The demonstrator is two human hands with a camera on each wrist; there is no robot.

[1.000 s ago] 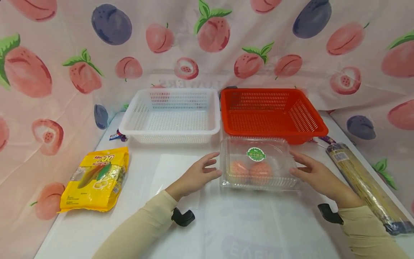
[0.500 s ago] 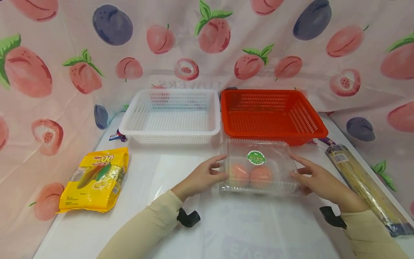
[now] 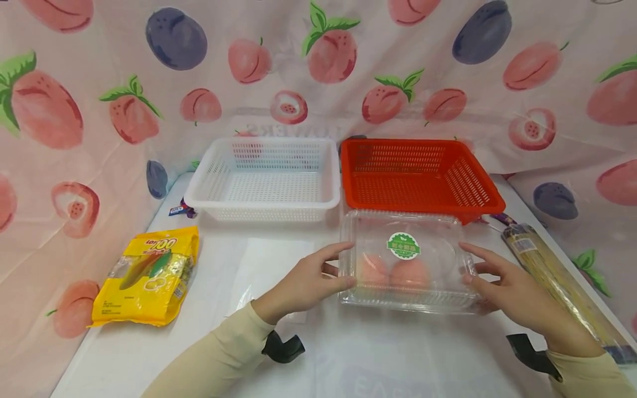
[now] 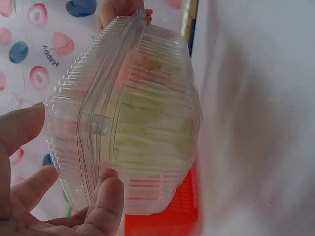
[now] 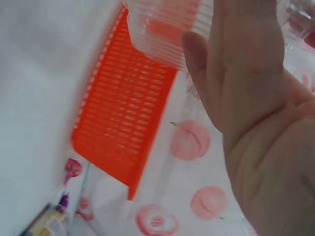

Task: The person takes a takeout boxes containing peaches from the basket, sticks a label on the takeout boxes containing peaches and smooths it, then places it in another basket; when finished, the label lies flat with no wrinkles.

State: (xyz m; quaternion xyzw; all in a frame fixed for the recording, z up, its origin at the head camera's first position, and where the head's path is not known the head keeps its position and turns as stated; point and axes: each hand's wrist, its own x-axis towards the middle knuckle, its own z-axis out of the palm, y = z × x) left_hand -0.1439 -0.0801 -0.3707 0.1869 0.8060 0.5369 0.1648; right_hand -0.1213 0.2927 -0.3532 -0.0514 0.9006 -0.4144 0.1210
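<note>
A clear plastic clamshell box with a green round sticker is held in front of the red basket, raised off the table. Through its lid two round reddish fruits show; in the left wrist view their sides look yellow-green. My left hand grips the box's left end, fingers and thumb around the rim. At the opposite end my right hand holds the box, thumb on the near side. In the right wrist view the right hand hides much of the box.
A white basket and a red basket stand side by side at the back. On the left lies a yellow snack bag, with a small purple wrapper behind it. A long packet of noodle-like sticks lies at the right edge.
Both hands have closed in on the box's ends and taken hold. The box has come up and slightly toward me, with its sticker shifting right and down in the head view.
</note>
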